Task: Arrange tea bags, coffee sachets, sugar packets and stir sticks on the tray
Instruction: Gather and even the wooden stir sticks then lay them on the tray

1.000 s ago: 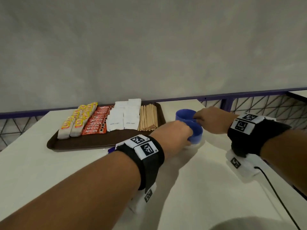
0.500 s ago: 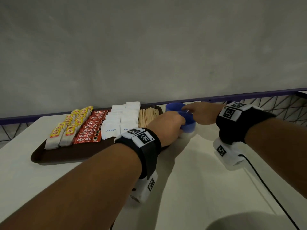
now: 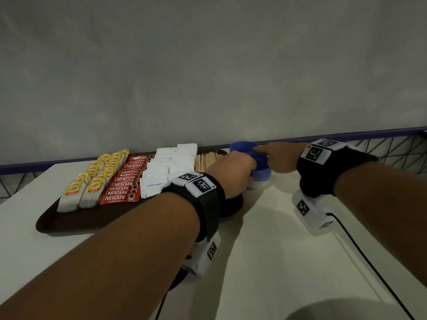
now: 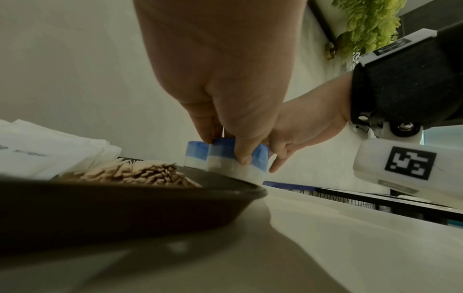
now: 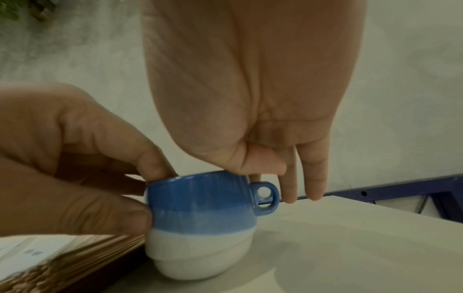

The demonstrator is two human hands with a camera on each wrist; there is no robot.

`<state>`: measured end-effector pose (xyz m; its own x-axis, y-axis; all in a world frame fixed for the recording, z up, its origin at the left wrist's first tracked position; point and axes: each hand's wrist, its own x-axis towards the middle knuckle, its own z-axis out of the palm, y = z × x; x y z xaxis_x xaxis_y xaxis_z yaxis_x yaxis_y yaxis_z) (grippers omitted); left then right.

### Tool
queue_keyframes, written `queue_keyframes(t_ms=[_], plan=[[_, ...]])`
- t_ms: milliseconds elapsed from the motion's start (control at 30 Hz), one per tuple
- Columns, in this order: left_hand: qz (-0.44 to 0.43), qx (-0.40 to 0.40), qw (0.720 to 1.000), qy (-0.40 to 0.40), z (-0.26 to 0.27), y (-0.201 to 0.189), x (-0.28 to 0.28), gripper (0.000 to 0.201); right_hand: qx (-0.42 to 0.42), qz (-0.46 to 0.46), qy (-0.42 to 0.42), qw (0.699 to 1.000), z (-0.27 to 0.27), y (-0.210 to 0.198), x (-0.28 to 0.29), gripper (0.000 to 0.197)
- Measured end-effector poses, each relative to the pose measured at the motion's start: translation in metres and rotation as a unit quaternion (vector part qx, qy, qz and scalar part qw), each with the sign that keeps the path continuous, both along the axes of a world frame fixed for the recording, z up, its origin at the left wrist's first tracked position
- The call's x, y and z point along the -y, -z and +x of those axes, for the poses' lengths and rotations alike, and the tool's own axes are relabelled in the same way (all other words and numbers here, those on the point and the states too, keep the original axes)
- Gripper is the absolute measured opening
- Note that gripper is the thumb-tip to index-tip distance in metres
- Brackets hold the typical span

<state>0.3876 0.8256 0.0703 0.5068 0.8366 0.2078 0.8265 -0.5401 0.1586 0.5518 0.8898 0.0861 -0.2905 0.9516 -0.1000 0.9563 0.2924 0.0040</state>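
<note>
On the white counter (image 3: 288, 262) the dark brown plastic tray (image 3: 69, 224) carries, side by side, yellow-labelled tea bags (image 3: 92, 183), red coffee sachets (image 3: 122, 188), white sugar packets (image 3: 166, 167) and a bundle of wooden stir sticks (image 3: 205, 160). At the tray's 3 o'clock edge stand two blue-and-white ceramic cups (image 5: 200, 224). The left hand (image 3: 231, 174) has fingers curled on the nearer cup; the right hand (image 3: 279, 158) pinches a cup rim, two fingers (image 5: 313, 174) straight
</note>
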Motion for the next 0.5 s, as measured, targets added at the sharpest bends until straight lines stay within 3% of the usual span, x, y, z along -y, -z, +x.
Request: queue_keyframes(t_ms=[333,500], plan=[[-0.008,-0.016,1.0,0.006,-0.002,0.0,-0.008,0.022,-0.019,0.001,0.027,0.999,-0.007,0.007,-0.014,0.059],[0.041,-0.002,0.997,0.063,-0.004,0.004,0.009,0.024,-0.057,0.025,0.011,0.998,-0.006,0.004,-0.004,0.065]])
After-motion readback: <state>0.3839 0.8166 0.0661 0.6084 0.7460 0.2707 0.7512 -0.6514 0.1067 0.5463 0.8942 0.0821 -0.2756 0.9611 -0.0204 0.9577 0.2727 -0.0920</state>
